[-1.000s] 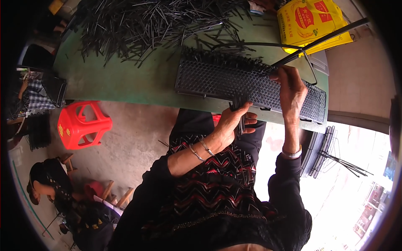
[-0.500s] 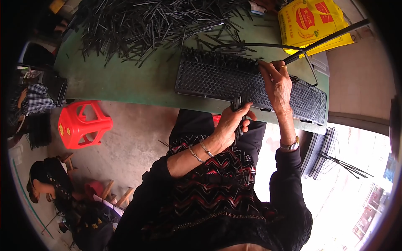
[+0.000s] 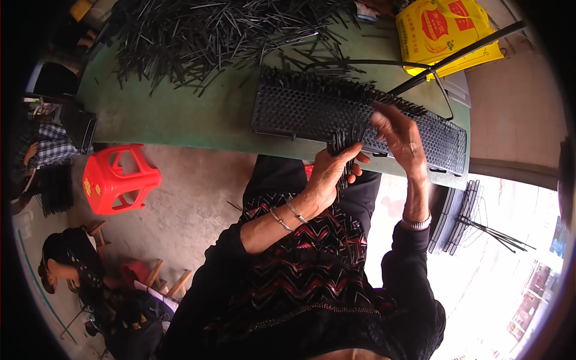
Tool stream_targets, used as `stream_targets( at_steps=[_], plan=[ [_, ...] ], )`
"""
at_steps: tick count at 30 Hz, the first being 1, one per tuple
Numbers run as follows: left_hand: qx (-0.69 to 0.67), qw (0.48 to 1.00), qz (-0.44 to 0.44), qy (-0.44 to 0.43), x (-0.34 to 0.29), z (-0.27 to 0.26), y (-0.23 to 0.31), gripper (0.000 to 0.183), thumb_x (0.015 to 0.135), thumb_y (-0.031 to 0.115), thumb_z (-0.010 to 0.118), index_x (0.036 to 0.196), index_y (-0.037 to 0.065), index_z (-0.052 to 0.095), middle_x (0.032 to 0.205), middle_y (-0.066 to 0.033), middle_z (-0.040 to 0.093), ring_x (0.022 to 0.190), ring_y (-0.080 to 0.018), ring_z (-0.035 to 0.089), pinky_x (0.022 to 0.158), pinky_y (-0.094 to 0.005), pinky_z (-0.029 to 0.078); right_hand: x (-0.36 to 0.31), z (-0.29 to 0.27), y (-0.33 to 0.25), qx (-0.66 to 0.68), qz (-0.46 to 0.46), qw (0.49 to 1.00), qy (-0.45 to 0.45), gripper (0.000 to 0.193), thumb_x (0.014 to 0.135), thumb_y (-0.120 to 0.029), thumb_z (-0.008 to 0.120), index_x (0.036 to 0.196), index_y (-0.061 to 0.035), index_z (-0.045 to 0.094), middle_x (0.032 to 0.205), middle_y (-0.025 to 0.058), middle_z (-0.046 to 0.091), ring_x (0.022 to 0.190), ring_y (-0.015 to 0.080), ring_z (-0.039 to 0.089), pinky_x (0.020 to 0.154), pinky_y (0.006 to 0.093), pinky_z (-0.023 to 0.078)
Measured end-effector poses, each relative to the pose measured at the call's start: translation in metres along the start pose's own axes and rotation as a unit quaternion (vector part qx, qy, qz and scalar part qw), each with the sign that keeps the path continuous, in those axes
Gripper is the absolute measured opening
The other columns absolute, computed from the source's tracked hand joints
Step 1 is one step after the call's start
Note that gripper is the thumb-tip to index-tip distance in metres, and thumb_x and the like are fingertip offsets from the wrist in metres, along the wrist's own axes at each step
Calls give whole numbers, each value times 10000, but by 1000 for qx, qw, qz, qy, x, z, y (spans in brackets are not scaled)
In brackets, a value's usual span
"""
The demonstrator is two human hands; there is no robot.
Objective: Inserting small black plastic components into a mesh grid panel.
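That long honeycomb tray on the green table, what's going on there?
A person works over the honeycomb tray barehanded. The left hand holds a bundle of thin black strips at the tray's near edge. The right hand, blurred, is over the tray; whether it holds anything is unclear. More strips stick up along the tray's far side, and a loose heap lies on the green table.

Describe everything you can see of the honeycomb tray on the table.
The tray is long, narrow and dark grey, its face a grid of small holes; plastic or metal, hard to tell. It lies slantwise, toward the front of the green table. Black sticks crowd its far side; many nearer holes look unfilled. The right hand is over it, blurred; whether they touch is unclear.
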State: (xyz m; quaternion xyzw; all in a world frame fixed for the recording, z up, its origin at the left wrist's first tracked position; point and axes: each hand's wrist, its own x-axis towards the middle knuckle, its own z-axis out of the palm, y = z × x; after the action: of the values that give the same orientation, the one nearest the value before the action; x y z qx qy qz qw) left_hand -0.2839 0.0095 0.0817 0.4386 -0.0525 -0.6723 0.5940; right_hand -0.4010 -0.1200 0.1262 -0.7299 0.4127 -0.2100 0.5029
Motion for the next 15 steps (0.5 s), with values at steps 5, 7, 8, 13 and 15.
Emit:
stream_targets(
  at_steps=[5, 7, 8, 13, 15],
  plan=[
    [26, 999, -20, -2, -4, 6, 4, 237, 920, 285, 654, 1023, 71, 667, 918, -63, 702, 688, -94, 585, 533, -229, 425, -9, 3, 9, 47, 52, 995, -71, 199, 901, -130, 653, 999, 43, 647, 776, 48, 629, 672, 84, 541, 627, 245, 462],
    [36, 999, -23, -8, -4, 6, 3, 250, 920, 288, 653, 1053, 79, 674, 939, -62, 707, 692, -93, 587, 537, -224, 426, -10, 1, 13, 41, 37, 993, -101, 182, 892, -118, 627, 987, 36, 648, 752, 53, 635, 658, 97, 578, 610, 242, 463],
    [41, 999, -27, -10, -3, 6, 2, 255, 920, 291, 653, 1061, 80, 677, 947, -60, 708, 704, -96, 596, 539, -220, 424, -10, 0, 13, 41, 38, 993, -101, 182, 892, -118, 627, 987, 36, 648, 752, 53, 635, 658, 97, 578, 610, 242, 463],
    [28, 999, -23, -9, 0, 6, 0, 255, 918, 283, 654, 1054, 70, 687, 962, -58, 710, 732, -121, 637, 547, -228, 445, -11, -5, 12, 103, 67, 988, -94, 177, 879, -98, 623, 983, 43, 645, 758, 83, 663, 684, 121, 635, 655, 251, 513],
    [38, 999, -8, -4, 3, 3, -4, 261, 917, 280, 658, 1043, 54, 690, 982, -59, 712, 774, -147, 676, 550, -248, 475, -11, -6, 14, 105, 71, 987, -96, 170, 888, -88, 620, 988, 48, 645, 776, 88, 665, 699, 128, 641, 660, 256, 517]
  ],
)
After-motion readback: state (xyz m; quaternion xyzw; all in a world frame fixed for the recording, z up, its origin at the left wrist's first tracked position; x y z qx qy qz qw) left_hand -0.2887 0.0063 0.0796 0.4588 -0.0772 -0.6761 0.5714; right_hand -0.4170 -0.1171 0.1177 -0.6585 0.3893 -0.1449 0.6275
